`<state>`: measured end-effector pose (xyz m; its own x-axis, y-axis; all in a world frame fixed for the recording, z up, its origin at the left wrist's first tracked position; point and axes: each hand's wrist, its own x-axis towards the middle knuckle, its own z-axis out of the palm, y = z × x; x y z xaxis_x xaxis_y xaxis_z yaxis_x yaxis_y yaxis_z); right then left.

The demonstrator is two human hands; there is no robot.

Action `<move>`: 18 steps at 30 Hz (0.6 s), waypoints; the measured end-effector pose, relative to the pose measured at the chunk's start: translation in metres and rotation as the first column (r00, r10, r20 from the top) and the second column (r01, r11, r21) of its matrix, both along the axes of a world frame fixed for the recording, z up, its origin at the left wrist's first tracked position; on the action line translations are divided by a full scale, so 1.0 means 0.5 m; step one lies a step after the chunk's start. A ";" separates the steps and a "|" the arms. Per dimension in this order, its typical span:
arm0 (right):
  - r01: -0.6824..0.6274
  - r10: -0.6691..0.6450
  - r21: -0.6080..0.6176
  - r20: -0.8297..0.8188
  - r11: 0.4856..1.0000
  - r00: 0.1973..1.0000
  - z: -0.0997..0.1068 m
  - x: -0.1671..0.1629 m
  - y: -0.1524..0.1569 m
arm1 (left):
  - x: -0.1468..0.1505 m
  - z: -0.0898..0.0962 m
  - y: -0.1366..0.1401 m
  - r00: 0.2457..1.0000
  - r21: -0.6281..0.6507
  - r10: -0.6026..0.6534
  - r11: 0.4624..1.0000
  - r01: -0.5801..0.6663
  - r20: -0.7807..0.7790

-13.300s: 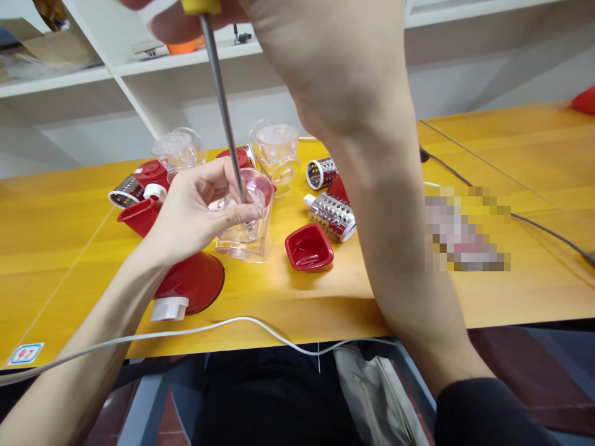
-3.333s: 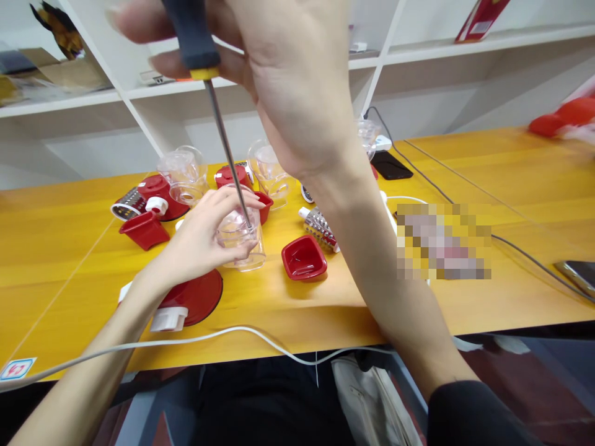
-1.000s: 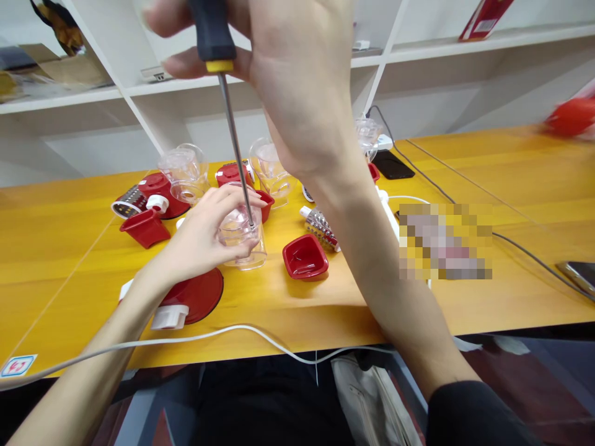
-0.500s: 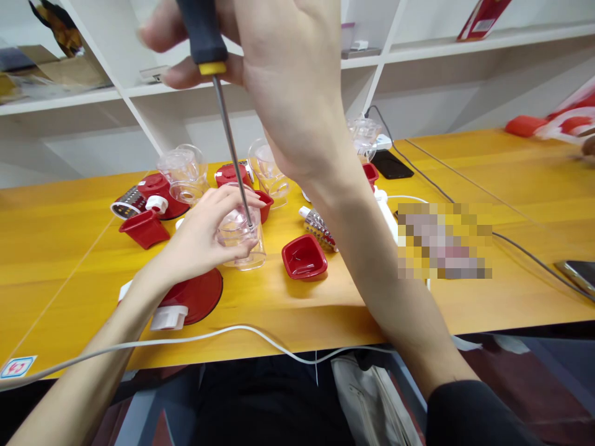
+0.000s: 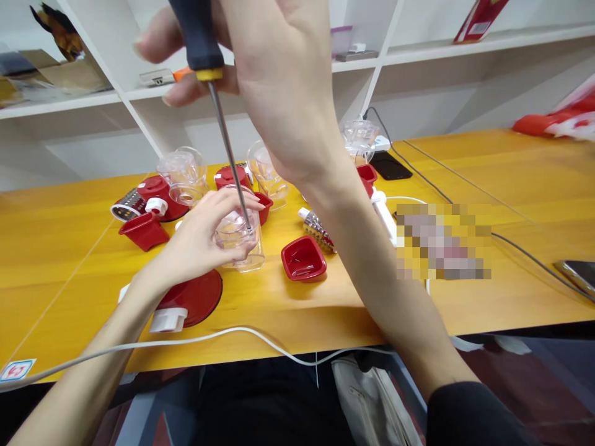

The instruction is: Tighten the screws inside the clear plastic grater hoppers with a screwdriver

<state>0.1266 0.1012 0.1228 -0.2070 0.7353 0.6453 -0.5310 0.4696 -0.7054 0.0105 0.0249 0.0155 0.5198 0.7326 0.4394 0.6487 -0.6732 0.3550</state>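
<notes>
My right hand [image 5: 283, 80] is closed around the dark handle of a screwdriver [image 5: 224, 133], held almost upright with a slight slant. The screwdriver's tip meets a small screw in a clear plastic housing [image 5: 253, 257] on the table. My left hand [image 5: 211, 229] grips that housing from the left, fingers over its top and thumb along the near side. Below the left wrist lies a red round base [image 5: 202, 297] with a white fitting. To the right of the housing sits a red square cup [image 5: 304, 259], and a metal grater drum [image 5: 317, 228] lies behind it.
Red cups, including one at the left [image 5: 145, 231], clear housings [image 5: 181, 167] and another drum [image 5: 130, 204] stand behind. A white cable [image 5: 232, 330] crosses the front edge. Phones [image 5: 391, 165] and a dark cable lie right. White shelves [image 5: 437, 52] rise at the back.
The screwdriver and my right hand have shifted slightly left in view, its tip still at the screw. My left hand keeps its hold. Another person's hand at the far right has left the view.
</notes>
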 end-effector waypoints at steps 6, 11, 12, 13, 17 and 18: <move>0.003 -0.003 0.003 0.006 1.000 1.000 -0.001 0.014 -0.005 | -0.001 -0.003 0.000 1.000 -0.008 -0.001 1.000 0.001 0.011; 0.010 -0.010 0.006 0.011 1.000 1.000 -0.001 0.022 -0.008 | -0.002 -0.004 -0.001 1.000 -0.023 0.013 1.000 -0.013 0.004; 0.011 -0.011 0.005 0.012 1.000 1.000 -0.001 0.021 -0.009 | -0.002 -0.003 -0.001 1.000 -0.028 0.016 0.999 -0.016 0.000; 0.011 -0.011 0.005 0.013 1.000 1.000 -0.001 0.020 -0.010 | -0.001 -0.001 -0.001 1.000 -0.033 0.021 0.999 -0.021 -0.003; 0.007 -0.007 0.005 0.018 1.000 1.000 -0.002 0.009 -0.016 | 0.001 0.003 -0.002 1.000 -0.031 0.028 0.999 -0.028 -0.004; 0.007 -0.007 0.005 0.019 1.000 1.000 -0.002 0.007 -0.018 | 0.002 0.003 -0.003 1.000 -0.027 0.026 0.999 -0.026 -0.005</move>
<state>0.1299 0.0922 0.1218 -0.2141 0.7333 0.6454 -0.5144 0.4770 -0.7126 0.0113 0.0237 0.0172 0.5026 0.7576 0.4165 0.6675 -0.6462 0.3700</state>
